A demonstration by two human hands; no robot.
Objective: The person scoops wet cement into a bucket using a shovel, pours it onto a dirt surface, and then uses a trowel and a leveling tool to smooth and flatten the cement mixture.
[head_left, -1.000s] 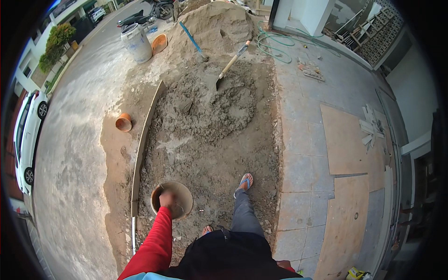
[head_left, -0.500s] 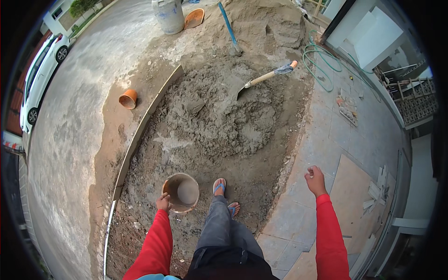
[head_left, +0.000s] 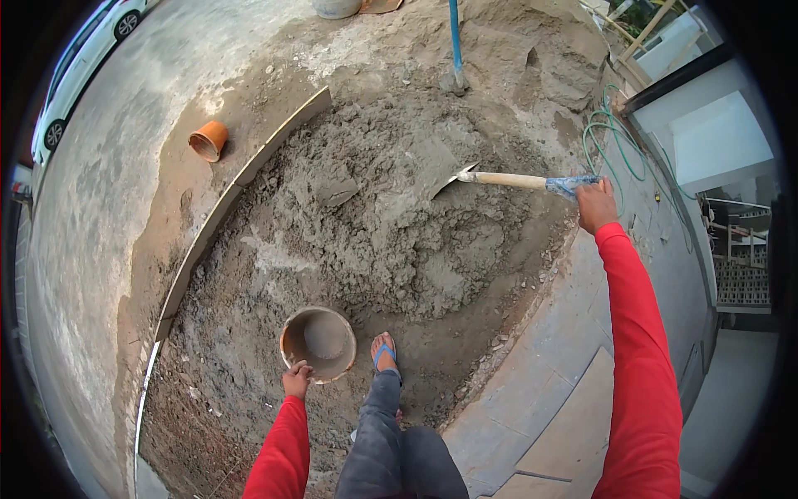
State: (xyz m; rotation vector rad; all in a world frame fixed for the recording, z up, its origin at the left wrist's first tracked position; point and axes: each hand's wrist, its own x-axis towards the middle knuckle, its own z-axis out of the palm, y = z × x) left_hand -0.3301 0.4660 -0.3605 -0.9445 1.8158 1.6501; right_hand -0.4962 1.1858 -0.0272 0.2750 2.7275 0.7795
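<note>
- One head-worn fisheye view looks steeply down from standing height onto the mortar pile (head_left: pixel 399 224).
- Forearms enter from the lower edge; straight edges bend toward the dark circular rim.

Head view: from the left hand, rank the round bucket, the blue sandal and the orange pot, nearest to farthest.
1. Round grey bucket: its rim is under the left hand.
2. Blue sandal: just right of the bucket.
3. Orange pot: far up-left, beyond the board.

A: Bucket (head_left: pixel 318 343) dusty brown-grey. Shovel (head_left: pixel 465 178): pale wooden shaft, blue-wrapped grip end.
B: Noted. Mortar heap (head_left: pixel 399 224) grey. Small pot (head_left: pixel 208 140) orange. Sleeves (head_left: pixel 636 333) red. Sandal (head_left: pixel 383 353) blue.
</note>
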